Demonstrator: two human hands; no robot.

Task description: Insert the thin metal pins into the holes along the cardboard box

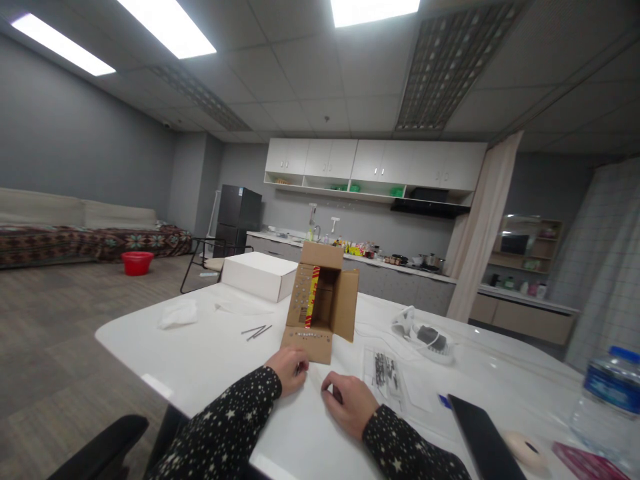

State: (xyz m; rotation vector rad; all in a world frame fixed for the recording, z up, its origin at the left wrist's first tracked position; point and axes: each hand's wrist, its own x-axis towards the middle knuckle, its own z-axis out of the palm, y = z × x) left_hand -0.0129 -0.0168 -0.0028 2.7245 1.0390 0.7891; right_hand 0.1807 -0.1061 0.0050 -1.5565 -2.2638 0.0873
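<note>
An open cardboard box (325,300) lies on its side on the white table, its opening toward me and its flaps spread out. Red and yellow tape runs along one flap, and small shiny bits dot the left and lower flaps. My left hand (289,371) is curled at the near left corner of the lower flap; something small and dark may be between its fingers, too small to name. On the table to the right rests my right hand (349,403), fingers curled inward, their contents hidden. Beyond it lies a clear packet (385,373) of dark, thin pieces.
Thin dark rods (257,331) and a crumpled white sheet (179,314) lie left of the box. A white carton (260,273) stands behind. To the right are a white corded device (430,340), a black flat object (483,437) and a water bottle (607,393).
</note>
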